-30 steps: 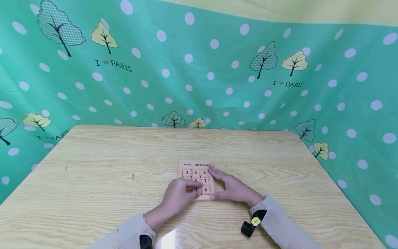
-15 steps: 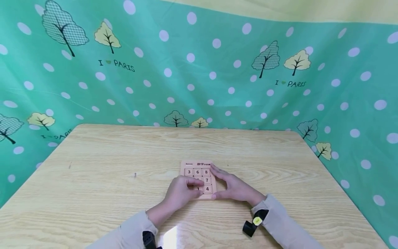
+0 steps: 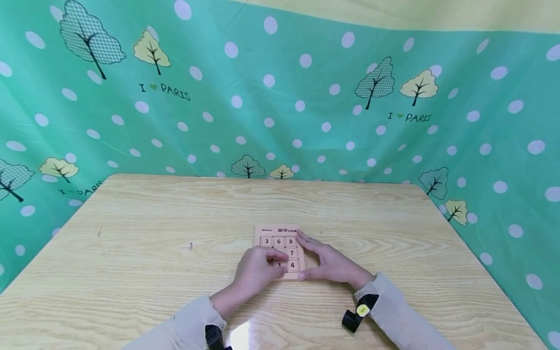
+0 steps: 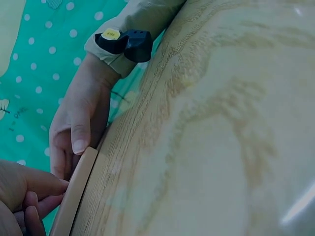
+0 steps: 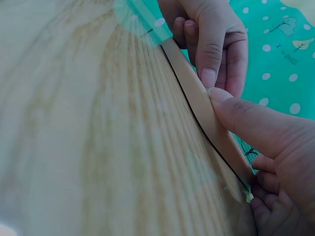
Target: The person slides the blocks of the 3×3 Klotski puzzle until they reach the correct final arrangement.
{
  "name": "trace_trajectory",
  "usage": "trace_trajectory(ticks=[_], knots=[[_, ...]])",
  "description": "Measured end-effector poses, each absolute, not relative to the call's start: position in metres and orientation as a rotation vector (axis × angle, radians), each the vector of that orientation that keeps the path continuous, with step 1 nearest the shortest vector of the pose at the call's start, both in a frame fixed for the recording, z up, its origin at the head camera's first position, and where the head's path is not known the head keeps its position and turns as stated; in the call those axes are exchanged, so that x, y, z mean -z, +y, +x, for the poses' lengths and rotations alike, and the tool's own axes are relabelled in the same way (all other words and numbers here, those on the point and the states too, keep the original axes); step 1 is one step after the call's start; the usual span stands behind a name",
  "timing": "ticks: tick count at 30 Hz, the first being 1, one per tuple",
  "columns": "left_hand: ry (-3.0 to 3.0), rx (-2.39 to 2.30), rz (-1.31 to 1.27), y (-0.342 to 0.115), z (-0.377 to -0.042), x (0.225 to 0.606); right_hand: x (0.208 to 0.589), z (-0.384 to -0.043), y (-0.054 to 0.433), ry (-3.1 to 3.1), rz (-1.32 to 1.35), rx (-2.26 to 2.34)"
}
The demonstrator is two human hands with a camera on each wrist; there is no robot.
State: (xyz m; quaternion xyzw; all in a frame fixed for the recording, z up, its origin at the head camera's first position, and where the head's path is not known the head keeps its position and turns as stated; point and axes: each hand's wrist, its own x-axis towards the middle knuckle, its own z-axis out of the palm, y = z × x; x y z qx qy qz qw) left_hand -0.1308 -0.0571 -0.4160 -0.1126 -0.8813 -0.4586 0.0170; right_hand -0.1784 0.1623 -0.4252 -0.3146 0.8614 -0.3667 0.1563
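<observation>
A pink number slide puzzle (image 3: 273,230) lies flat on the table, its square tiles in rows; 3, 6, 8, 7, 1 and 4 show. My left hand (image 3: 255,265) reaches over its left half and hides some tiles. Thumb and index finger touch the lower tiles around 1, while the other fingers curl under, as the right wrist view shows of the left hand (image 5: 211,44). My right hand (image 3: 328,262) grips the board's right side, thumb at the near corner and fingers at the far one. The left wrist view shows the puzzle's edge (image 4: 76,191) side-on.
The puzzle rests on a wood-grain table (image 3: 175,209). Behind it hangs a green dotted cloth (image 3: 280,107) with printed trees. Black wrist cameras (image 3: 360,311) are strapped over beige sleeves (image 3: 398,316). A bright reflection (image 3: 239,335) lies on the near table.
The left index finger has crept over the middle tile, so the 5 that showed before is now covered. The right hand keeps its hold. The whole view has shifted slightly.
</observation>
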Motion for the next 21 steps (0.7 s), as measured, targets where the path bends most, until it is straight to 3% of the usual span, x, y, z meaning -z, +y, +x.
trace_trajectory(ticks=[21], knots=[[-2.717, 1.404, -0.374, -0.068, -0.129, 0.419, 0.425, -0.178, 0.162, 2.469, -0.894, 1.047]])
